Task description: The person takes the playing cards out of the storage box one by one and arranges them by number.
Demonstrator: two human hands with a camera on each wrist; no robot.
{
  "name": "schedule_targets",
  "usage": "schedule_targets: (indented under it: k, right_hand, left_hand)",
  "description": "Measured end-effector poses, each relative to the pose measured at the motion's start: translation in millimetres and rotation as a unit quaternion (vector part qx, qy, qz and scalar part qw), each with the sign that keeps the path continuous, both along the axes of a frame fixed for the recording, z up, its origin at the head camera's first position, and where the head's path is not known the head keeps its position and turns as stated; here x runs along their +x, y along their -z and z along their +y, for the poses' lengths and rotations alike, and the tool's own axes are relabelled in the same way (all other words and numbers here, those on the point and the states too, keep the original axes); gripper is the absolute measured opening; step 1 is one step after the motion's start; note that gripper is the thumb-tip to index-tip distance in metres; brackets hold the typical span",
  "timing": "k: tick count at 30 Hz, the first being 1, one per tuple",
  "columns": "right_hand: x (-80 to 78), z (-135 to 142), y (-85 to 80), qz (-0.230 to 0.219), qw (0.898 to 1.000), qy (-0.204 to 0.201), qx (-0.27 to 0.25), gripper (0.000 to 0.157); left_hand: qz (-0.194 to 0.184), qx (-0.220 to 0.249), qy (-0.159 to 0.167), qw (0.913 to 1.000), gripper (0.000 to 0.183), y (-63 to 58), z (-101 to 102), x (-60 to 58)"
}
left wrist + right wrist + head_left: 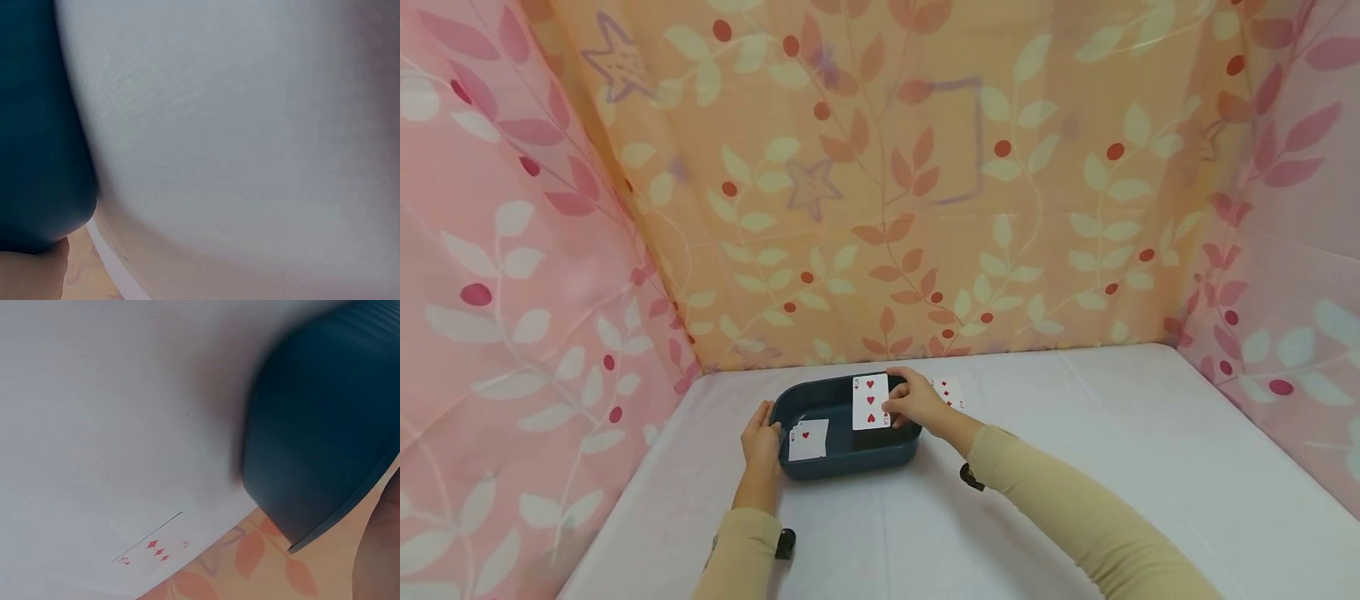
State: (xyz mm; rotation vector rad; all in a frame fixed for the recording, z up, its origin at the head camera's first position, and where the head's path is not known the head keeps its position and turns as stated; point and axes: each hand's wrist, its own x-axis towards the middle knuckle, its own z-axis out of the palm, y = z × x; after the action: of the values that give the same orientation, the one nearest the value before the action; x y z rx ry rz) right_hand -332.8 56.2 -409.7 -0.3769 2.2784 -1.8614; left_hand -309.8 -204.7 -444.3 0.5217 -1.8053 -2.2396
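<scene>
A dark blue rectangular basin [850, 460] with rounded corners stands on the table. My left hand [760, 450] grips its left rim, the thumb at the inner side. Over the basin's right part, my right hand [919, 403] pinches a three of hearts playing card [863, 408] by its right edge, face up. Inside at the left lie a few overlapping playing cards [808, 446], the top one showing a heart. In the left wrist view, part of the left hand [30, 275] shows below the basin's wall [37, 125].
A diamonds playing card [952, 390] lies face up on the white table [1075, 450], right of the basin and partly behind the right hand. The right wrist view shows this diamonds card [159, 547] near the table's far edge. Patterned cloth [887, 167] hangs behind and at both sides.
</scene>
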Motion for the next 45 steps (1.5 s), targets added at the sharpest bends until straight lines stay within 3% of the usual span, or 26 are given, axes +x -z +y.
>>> schedule_targets:
  k: [15,22,33,45]
  right_hand:
    - [1.1,25.7,-8.7,-0.02,0.999,0.042,0.008,0.066]
    - [-0.8,42.8,-8.7,-0.028,0.998,0.059,0.006,0.063]
    - [-4.7,72.4,-9.2,-0.024,0.996,0.082,0.005,0.06]
    - [-9.4,100.5,-5.0,-0.035,0.993,0.109,0.013,0.059]
  left_hand:
    - [-0.002,-0.011,-0.003,0.9999,0.058,-1.5,-0.8,0.2]
    - [-0.005,-0.015,-0.019,0.9997,0.058,-1.9,3.1,2.5]
    - [-0.006,-0.01,0.005,0.9999,0.058,-1.1,-0.9,0.3]
    - [-0.002,-0.006,-0.006,1.0,0.058,-2.1,1.3,0.4]
